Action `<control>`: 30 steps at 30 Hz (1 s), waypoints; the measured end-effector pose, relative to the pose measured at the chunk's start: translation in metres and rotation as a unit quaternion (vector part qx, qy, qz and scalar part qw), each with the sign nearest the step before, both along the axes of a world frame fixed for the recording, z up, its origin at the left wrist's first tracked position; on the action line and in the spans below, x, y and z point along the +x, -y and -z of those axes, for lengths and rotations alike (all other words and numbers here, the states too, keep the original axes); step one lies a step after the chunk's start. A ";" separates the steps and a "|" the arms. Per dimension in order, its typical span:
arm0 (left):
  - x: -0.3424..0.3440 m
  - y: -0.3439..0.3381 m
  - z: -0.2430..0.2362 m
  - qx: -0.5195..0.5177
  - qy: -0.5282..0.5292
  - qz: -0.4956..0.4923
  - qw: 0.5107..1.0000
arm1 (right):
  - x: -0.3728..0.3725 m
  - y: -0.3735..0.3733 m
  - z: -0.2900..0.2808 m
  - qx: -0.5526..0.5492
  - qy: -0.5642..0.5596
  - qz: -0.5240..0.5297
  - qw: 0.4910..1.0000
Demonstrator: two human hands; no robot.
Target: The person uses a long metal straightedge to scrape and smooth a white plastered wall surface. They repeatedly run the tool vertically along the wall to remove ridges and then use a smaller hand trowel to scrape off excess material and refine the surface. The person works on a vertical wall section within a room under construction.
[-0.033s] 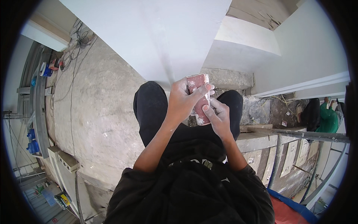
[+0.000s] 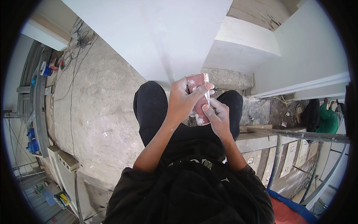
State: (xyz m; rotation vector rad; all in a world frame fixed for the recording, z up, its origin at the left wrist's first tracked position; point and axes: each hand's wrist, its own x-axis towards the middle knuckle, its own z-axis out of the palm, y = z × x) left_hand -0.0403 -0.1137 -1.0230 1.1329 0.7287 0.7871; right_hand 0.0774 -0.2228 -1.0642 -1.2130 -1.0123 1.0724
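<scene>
Well to the left of the white pillar, you have blue containers, a blue bucket and a tangle of black cables. Dusty concrete floor spreads from there to the pillar's left side. Just on your side of the pillar's lower end, your left hand is closed around the upper part of a reddish-brown block; its thumb lies across the face, and whitened fingertips show at the right edge. The block, patched with white dust, is held near that same end of the pillar, slightly tilted, its top sticking out past your left thumb and its bottom reaching below your right one. Your right hand, a little to the right of the pillar's lower end, grips the block's lower part from the right, thumb on the face; you cannot tell how far the hidden fingers wrap behind. Well to the pillar's right are loose wires, a metal pipe and a person in green.
</scene>
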 end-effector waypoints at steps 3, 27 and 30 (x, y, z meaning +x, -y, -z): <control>0.000 0.003 -0.002 0.020 -0.005 -0.025 0.999 | -0.005 -0.001 0.001 0.006 -0.013 0.012 1.000; -0.019 0.011 -0.032 0.060 0.029 0.073 0.995 | -0.025 -0.007 0.000 0.055 -0.103 0.082 0.990; -0.022 0.013 -0.032 0.059 0.045 0.038 0.996 | -0.027 -0.005 -0.011 0.044 -0.073 0.077 0.993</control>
